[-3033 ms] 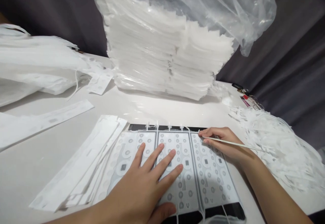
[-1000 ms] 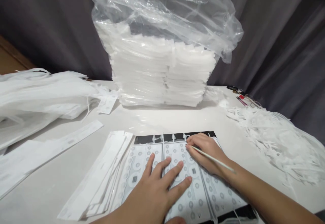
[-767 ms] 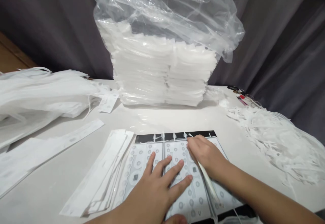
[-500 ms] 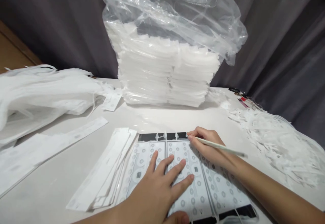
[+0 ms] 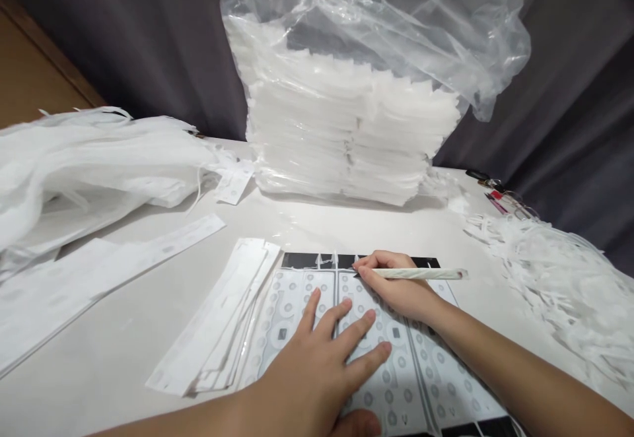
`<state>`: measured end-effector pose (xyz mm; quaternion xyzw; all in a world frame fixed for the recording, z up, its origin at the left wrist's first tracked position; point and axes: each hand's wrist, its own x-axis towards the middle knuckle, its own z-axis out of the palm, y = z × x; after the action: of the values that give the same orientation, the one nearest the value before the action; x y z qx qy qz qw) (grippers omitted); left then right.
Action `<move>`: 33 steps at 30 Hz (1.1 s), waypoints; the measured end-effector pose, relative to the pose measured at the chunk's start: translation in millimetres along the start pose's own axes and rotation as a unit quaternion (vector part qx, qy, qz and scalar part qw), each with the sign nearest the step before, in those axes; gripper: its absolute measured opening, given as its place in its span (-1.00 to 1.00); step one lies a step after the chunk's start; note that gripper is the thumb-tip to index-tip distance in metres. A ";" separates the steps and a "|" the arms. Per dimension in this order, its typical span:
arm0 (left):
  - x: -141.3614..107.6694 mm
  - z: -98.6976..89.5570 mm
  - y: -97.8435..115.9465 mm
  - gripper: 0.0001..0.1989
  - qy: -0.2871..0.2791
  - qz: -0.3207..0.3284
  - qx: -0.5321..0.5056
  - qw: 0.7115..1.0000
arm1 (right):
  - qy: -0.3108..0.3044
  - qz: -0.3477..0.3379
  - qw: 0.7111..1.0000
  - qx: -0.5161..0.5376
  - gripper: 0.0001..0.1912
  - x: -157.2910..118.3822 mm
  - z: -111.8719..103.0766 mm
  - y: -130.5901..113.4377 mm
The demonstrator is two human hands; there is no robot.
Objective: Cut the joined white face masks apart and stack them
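A sheet printed with grey circles (image 5: 292, 288), with black strips along its top and bottom, lies on the table in front of me. My left hand (image 5: 317, 364) rests on it with the fingers spread, pressing on its middle. My right hand (image 5: 396, 285) is at the sheet's top edge and holds a white pencil (image 5: 426, 273) that lies almost level, its dark tip pointing left. The thumb and fingertips of that hand meet close to small white tabs (image 5: 324, 261) on the black top strip (image 5: 297, 260). Part of the sheet is hidden under both hands.
A clear bag (image 5: 347, 127) with a tall stack of white sheets stands at the back. White strips (image 5: 218, 318) lie left of the sheet, and longer strips (image 5: 99, 278) farther left. A white plastic bundle (image 5: 99, 173) is at far left, a pile of thin white scraps (image 5: 559, 285) at right.
My right hand has shifted slightly left along the top edge, and the pencil has swung from slanting down to nearly level. The left hand stays on the sheet. The view has turned slightly left.
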<state>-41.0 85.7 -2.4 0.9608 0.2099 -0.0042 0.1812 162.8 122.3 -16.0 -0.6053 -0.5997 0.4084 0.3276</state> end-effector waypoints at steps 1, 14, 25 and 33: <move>0.0 -0.2 0.3 -0.33 -0.003 -0.002 0.000 1.000 | -0.001 0.001 1.000 -0.005 -0.80 -0.3 -0.4 -1.4; -2.8 5.1 -1.6 -0.30 0.037 0.005 -0.019 0.999 | -0.014 -0.293 0.895 -0.337 -0.79 -17.3 7.5 12.9; -0.9 17.7 5.5 -0.33 0.064 0.009 -0.001 0.998 | -0.036 -0.036 0.999 -0.019 -0.79 4.6 6.2 -28.2; -1.0 32.1 3.1 -0.32 0.050 0.041 -0.012 0.998 | -0.064 -0.033 0.997 -0.036 -0.82 11.7 34.6 -24.5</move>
<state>-38.5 71.4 -31.2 0.9654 0.1789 0.0540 0.1821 120.3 132.3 -11.1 -0.5691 -0.6536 0.4132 0.2796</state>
